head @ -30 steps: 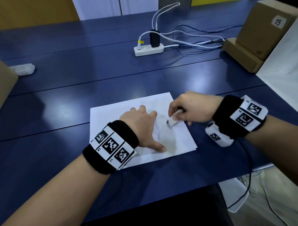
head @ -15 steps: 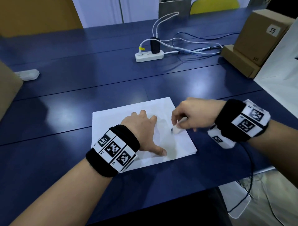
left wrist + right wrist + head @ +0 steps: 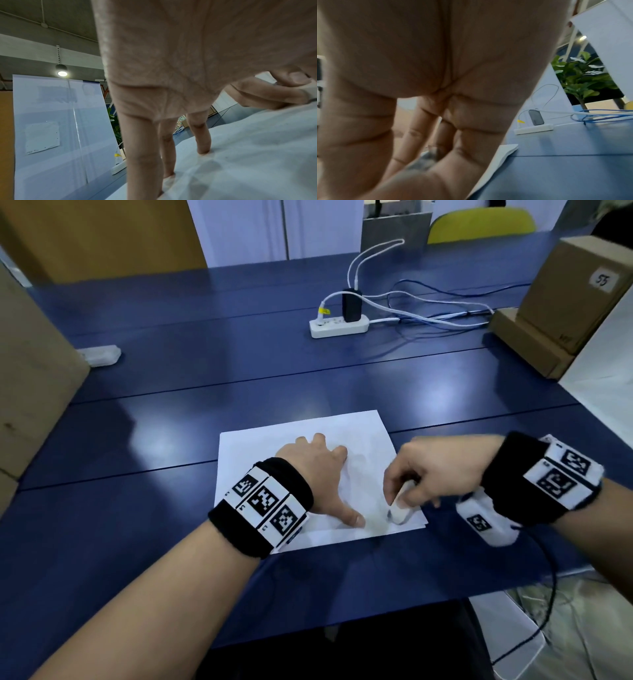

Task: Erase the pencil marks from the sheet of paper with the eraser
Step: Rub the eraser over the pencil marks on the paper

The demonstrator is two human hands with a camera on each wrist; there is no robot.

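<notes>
A white sheet of paper (image 3: 260,446) lies on the blue table near its front edge. My left hand (image 3: 317,474) rests flat on the middle of the sheet, fingers spread and straight, thumb out toward the near edge; the left wrist view shows its fingertips (image 3: 203,148) pressing the paper (image 3: 257,148). My right hand (image 3: 428,474) pinches a white eraser (image 3: 399,510) with a grey smudged tip, which touches the sheet's near right corner. In the right wrist view the smudged eraser (image 3: 421,163) sits between the curled fingers. Pencil marks are too faint to make out.
A white power strip (image 3: 339,326) with a black charger and several cables lies at the far middle. Cardboard boxes (image 3: 561,302) stand at the far right, another box (image 3: 30,392) at the left edge. A small clear packet (image 3: 101,356) lies far left.
My right hand has slid the eraser from the middle of the sheet toward its near right corner. The left hand stays pressed on the paper.
</notes>
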